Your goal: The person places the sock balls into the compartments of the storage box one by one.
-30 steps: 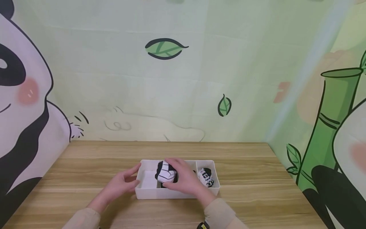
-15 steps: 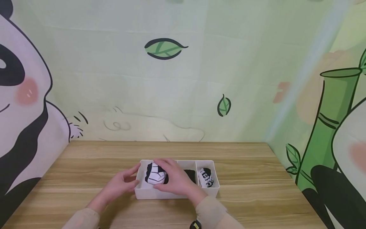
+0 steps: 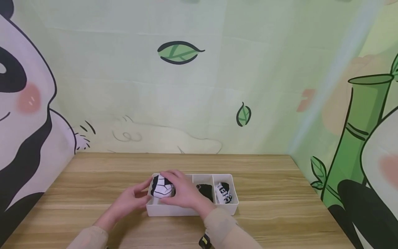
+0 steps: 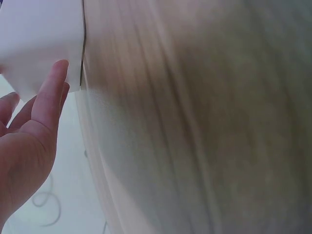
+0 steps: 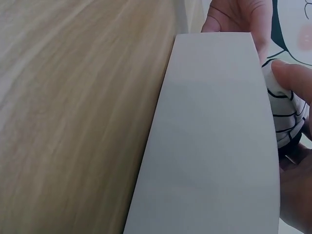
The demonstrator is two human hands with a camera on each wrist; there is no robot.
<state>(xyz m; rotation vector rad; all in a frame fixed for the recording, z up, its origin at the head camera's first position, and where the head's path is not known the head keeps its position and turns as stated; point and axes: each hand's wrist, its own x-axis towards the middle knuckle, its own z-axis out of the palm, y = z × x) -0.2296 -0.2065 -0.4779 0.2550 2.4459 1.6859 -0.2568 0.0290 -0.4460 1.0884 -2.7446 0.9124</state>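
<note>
A white divided box (image 3: 174,210) sits on the wooden table. Above its leftmost compartment, my right hand (image 3: 185,192) grips a rolled-up sock (image 3: 162,186), white with black lines and black ends; thumb and fingers pinch it from either side. The same sock (image 5: 282,109) shows over the box's rim in the right wrist view. My left hand (image 3: 132,199) touches the box's left end with fingers fairly straight, as its fingers (image 4: 48,97) show in the left wrist view. My right hand hides part of the box's middle.
A black rolled bundle (image 3: 204,192) lies in the compartment right of the middle. The rightmost one holds a black-and-white patterned bundle (image 3: 224,193). Behind the table (image 3: 264,186) hangs a printed backdrop (image 3: 199,86) with pandas and leaves.
My right hand has carried the sock leftward from the box's middle to its left compartment, uncovering the black bundle. The left hand and the box have stayed about where they were.
</note>
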